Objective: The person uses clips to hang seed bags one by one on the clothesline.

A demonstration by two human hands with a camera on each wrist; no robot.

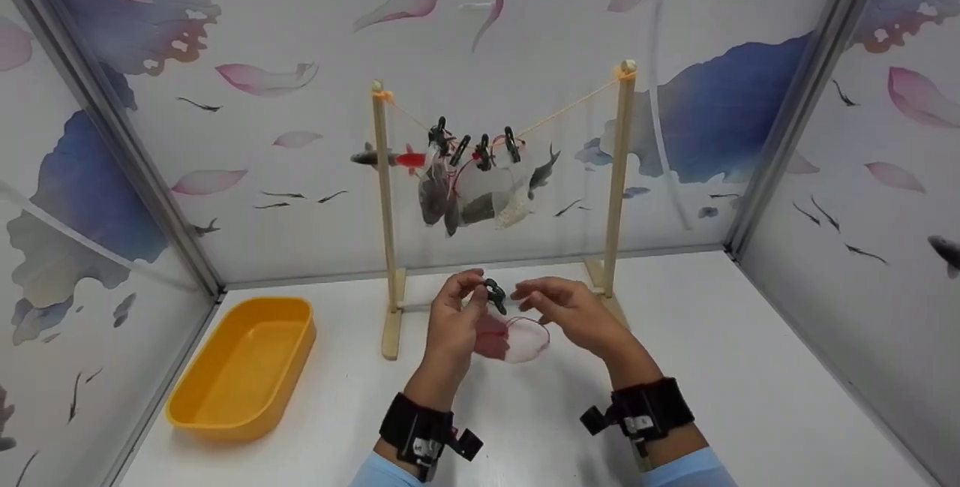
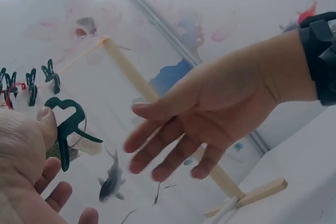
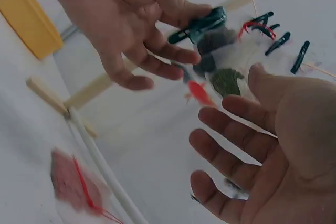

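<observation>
In the head view my left hand (image 1: pixel 452 314) pinches a dark green clothespin (image 1: pixel 496 296) between thumb and fingers, in front of the wooden stand. The left wrist view shows the same clothespin (image 2: pixel 67 121) from close by, its two legs spread. My right hand (image 1: pixel 581 316) is held just to the right of it, apart from the clothespin. Its fingers are loosely bent with nothing in them, as the right wrist view also shows. Below the hands on the table lies a sheer pouch (image 1: pixel 529 343) with a red drawstring and something reddish inside, partly hidden by the left hand.
Behind the hands, an orange cord (image 1: pixel 574 106) sags between two wooden posts (image 1: pixel 619 179). Several clothespins hold sheer pouches (image 1: pixel 476 194) with red strings bunched at its middle. A yellow tray (image 1: pixel 244 367) stands at the left. Printed wall panels enclose the white table (image 1: pixel 750 367).
</observation>
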